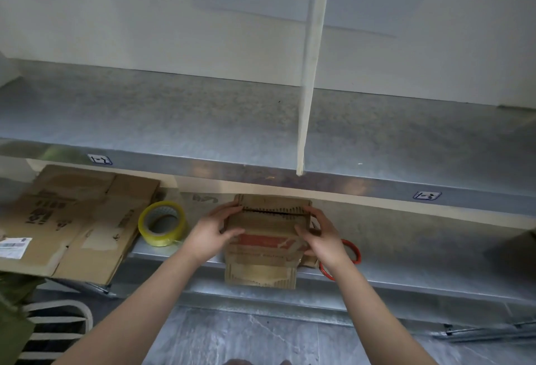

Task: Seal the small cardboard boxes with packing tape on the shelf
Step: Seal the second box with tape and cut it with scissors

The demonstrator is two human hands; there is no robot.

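Both hands press a small cardboard box (pixel 266 228) closed at the front edge of the lower shelf (pixel 406 274), its top seam apparently not yet taped.

The left hand (pixel 214 231) and right hand (pixel 322 237) each grip one side of the box, fingers curled over the top edges and thumbs laid across the near face, pushing the flaps together; a dark jagged gap shows between them. The step in hand looks like closing the flaps before taping. The roll of yellowish packing tape (pixel 162 225) stands on the same shelf just left of the left hand, beside flattened cartons (pixel 81 219); a red ring (pixel 352 251) lies behind the right wrist. The next move likely calls for freeing one hand to fetch the tape while the other holds the flaps down.
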